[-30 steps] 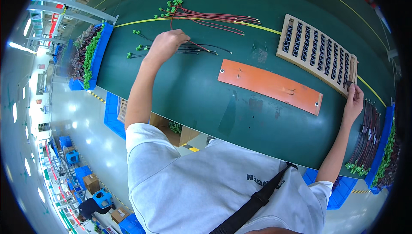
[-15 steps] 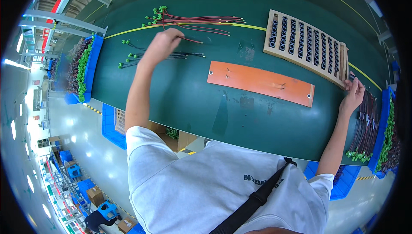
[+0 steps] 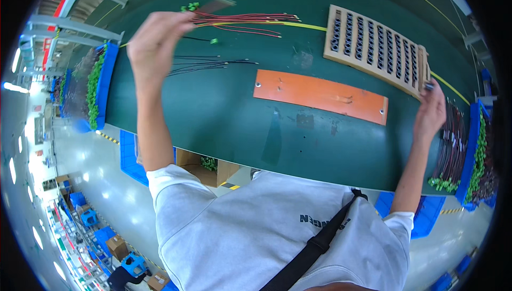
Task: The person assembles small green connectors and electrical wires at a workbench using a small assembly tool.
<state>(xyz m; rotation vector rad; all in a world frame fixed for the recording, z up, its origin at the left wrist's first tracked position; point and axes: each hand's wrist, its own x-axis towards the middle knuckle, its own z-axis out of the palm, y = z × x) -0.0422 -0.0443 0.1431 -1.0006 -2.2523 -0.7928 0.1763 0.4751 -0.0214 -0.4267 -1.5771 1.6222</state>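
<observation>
My left hand [image 3: 153,48] is raised at the left over the wire bundles, fingers pinched together. A blurred reddish-brown streak, apparently a swinging wire [image 3: 216,5], extends from the fingertips. Beside them shows a black wire ending in a green connector [image 3: 214,41]; whether the hand touches it is unclear. Red wires [image 3: 245,18] with green connectors lie behind, black wires [image 3: 213,64] in front, partly hidden by the hand. My right hand [image 3: 431,112] is closed on a small dark cylindrical piece [image 3: 429,85], at the near right corner of a wooden rack [image 3: 344,59] of black rings.
An orange strip board [image 3: 320,96] lies mid-table on the green tabletop [image 3: 234,125]. Blue bins of green-ended wires stand at the left [image 3: 110,72] and right [image 3: 469,157] edges. More wires [image 3: 450,141] lie by the right bin. An open cardboard box [image 3: 228,171] sits below the front edge.
My left hand has moved left and toward me, rising away from the red wires. A green connector now shows right of its fingers. My right hand shifted slightly; the whole view tilted a little.
</observation>
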